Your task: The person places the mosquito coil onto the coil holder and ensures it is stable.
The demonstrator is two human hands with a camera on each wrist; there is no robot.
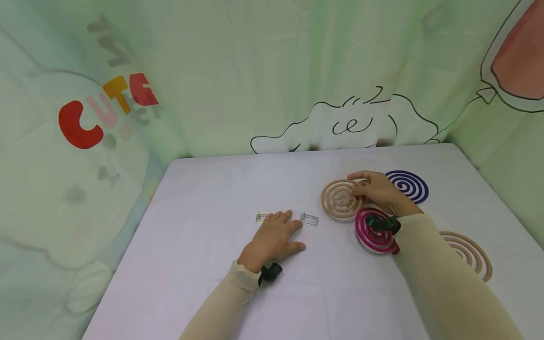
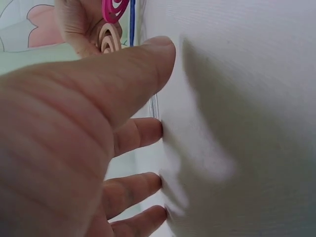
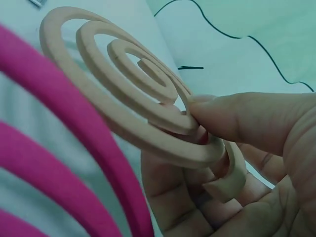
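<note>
My right hand point(image 1: 374, 189) pinches the outer turns of a tan mosquito coil point(image 1: 328, 203) between thumb and fingers. The right wrist view shows the tan coil point(image 3: 94, 96) tilted, its outer tail point(image 3: 227, 185) by the palm. My left hand point(image 1: 274, 238) has its fingers spread, with fingertips point(image 2: 153, 129) at the white tabletop. Just beyond them is a small gold-coloured metal coil stand point(image 1: 260, 217), partly hidden by the fingers. A silver-coloured stand point(image 1: 310, 219) lies right of the left hand.
A pink coil point(image 1: 361, 231) is beneath the right wrist; I cannot tell whether it lies flat. Behind the right hand lies a dark blue coil point(image 1: 418, 186). Another tan coil point(image 1: 484, 264) is partly covered by the right sleeve. A printed curtain point(image 1: 221, 94) stands behind the table.
</note>
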